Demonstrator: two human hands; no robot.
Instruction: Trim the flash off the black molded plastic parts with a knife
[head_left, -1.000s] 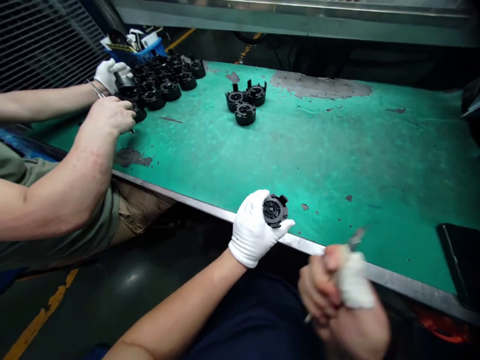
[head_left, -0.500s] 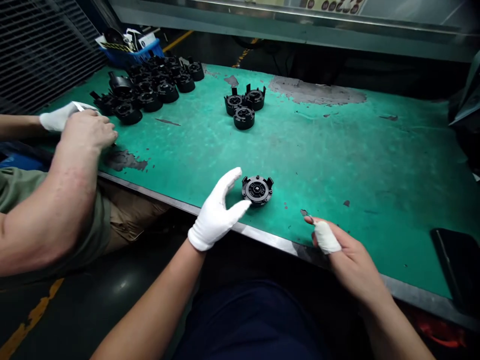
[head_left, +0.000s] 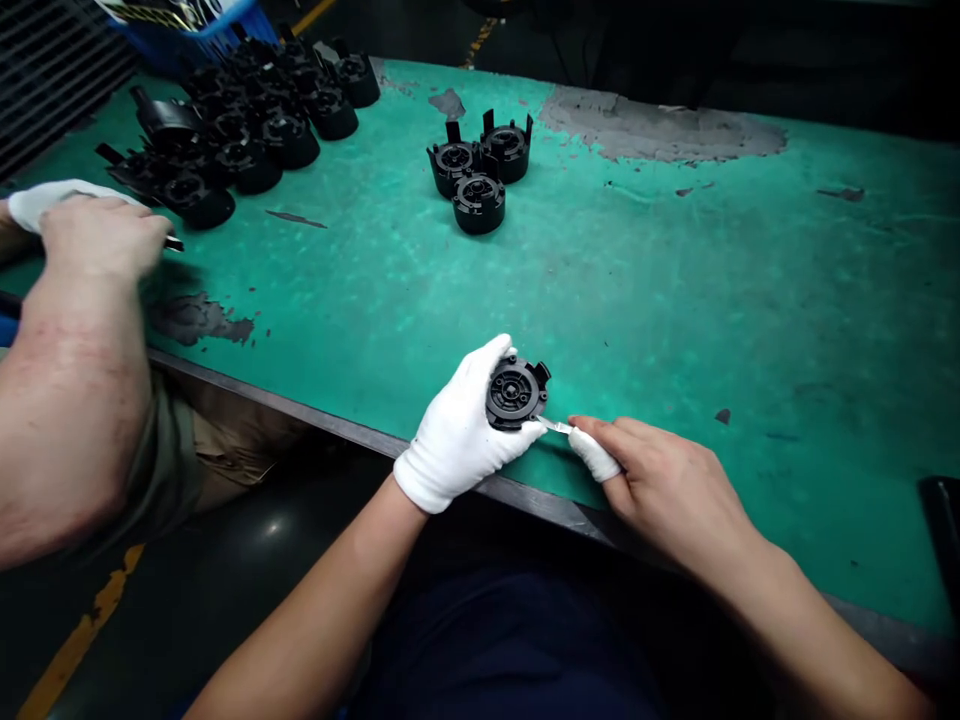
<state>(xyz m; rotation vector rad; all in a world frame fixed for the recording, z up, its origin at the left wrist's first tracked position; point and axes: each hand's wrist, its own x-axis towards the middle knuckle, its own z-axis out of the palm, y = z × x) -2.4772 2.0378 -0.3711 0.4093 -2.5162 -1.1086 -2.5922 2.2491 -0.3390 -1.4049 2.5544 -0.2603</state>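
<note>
Pinching a tool in the right hand, holding its tip at the 4 o'clock rim of a black part. Gripping that in the gloved left hand, over the worktop. Facing three more parts at 12 o'clock, a crowded group at 10.
</note>
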